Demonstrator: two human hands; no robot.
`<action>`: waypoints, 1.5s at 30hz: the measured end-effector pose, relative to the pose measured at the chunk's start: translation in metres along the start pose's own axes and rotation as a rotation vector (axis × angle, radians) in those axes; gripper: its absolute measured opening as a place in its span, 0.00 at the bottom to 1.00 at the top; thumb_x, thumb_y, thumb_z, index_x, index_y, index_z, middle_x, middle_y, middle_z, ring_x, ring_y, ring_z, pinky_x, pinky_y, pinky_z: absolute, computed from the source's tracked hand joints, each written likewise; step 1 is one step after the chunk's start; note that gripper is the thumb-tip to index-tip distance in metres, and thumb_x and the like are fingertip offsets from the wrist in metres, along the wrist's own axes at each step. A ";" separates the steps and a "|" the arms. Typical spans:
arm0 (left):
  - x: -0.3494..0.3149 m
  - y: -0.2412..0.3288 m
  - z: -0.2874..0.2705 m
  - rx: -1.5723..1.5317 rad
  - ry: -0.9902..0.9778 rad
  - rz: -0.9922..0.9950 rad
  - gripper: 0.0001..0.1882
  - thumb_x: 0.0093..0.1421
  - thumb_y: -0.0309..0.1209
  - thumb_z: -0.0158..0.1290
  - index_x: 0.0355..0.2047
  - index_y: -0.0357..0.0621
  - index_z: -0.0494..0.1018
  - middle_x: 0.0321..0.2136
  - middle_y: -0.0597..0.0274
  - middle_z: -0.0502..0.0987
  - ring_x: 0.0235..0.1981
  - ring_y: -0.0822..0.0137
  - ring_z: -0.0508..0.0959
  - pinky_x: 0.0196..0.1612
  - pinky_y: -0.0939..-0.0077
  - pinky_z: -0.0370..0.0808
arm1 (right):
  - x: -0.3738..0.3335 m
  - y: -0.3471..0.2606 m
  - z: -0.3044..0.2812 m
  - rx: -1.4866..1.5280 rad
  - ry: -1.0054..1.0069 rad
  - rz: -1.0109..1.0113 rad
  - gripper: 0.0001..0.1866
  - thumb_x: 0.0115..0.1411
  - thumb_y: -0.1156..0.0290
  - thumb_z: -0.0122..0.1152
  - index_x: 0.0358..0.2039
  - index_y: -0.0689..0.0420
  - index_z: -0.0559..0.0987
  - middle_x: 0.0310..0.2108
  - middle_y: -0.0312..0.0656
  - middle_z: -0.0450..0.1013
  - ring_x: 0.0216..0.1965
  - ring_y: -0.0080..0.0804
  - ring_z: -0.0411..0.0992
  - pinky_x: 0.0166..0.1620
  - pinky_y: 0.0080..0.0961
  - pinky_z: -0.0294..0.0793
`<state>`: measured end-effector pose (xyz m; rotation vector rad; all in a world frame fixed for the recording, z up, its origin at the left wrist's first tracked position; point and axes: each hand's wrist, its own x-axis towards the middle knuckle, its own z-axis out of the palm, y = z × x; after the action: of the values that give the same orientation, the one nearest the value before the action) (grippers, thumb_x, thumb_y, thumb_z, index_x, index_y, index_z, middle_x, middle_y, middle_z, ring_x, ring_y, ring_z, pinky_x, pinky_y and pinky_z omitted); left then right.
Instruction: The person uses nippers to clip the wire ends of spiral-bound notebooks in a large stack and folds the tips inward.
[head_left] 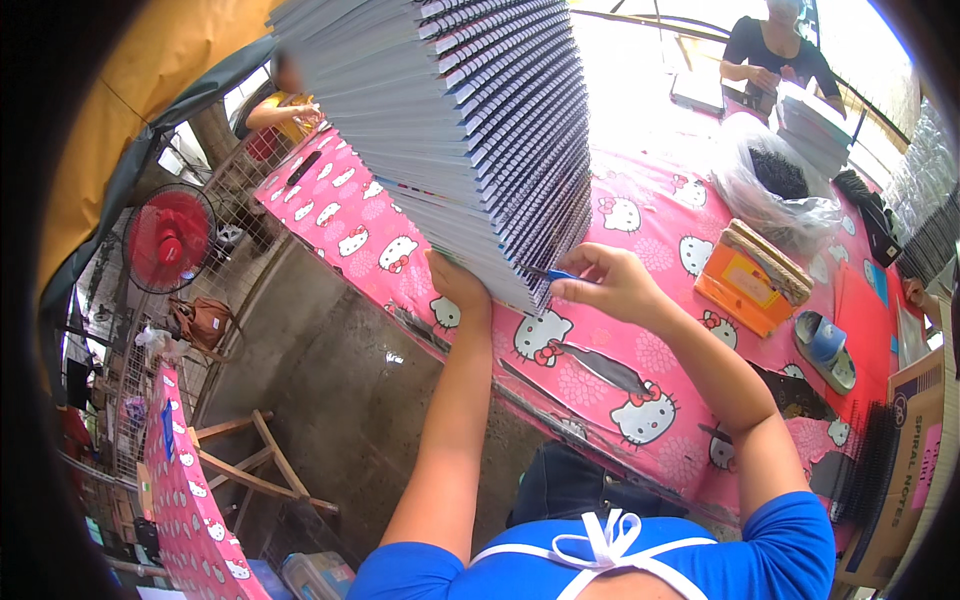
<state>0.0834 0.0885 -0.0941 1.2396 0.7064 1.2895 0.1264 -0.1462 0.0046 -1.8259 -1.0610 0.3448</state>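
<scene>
Right hand (612,284): thumb and forefinger pinched on a small blue-handled tool (566,276), its dark tip at the coil edge, low on the stack; exact type of tool not legible. Left hand (460,284): set against the paper side of the stack near its base, fingers partly hidden, so whether they grip or merely rest cannot be told. Stack of spiral notebooks (395,150): one, tall, leaning, standing on the near part of the table between and above the hands, dark coils to the right, pale page edges to the left. Progress, as judged: coils appear seated along the whole visible spine edge, so binding looks done there; with the tool at the lower coils, work on the coil ends seems unfinished, the number treated unreadable. Table (655,357): pink cartoon-cat cover, torn in places. Upon it, rightward: orange packet (738,290); blue-strapped slide sandal (826,350); clear plastic bag (733,175) of loose black coils (779,174), apparently unused. Beyond: seated co-worker (755,50) at the far side, top right. Lower right: cardboard carton (912,470). Left, off the table: red fan (168,240); brown handbag (204,325).
</scene>
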 end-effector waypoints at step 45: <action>0.004 -0.007 0.000 0.032 0.041 0.030 0.30 0.68 0.45 0.30 0.40 0.25 0.70 0.39 0.42 0.75 0.38 0.54 0.73 0.45 0.63 0.67 | -0.004 0.022 0.005 -0.210 0.101 -0.195 0.19 0.49 0.62 0.71 0.37 0.60 0.77 0.29 0.37 0.74 0.27 0.26 0.71 0.32 0.26 0.71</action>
<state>0.0866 0.0931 -0.1000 1.2565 0.7429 1.3359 0.1323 -0.1497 -0.0178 -1.8822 -1.2295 0.0247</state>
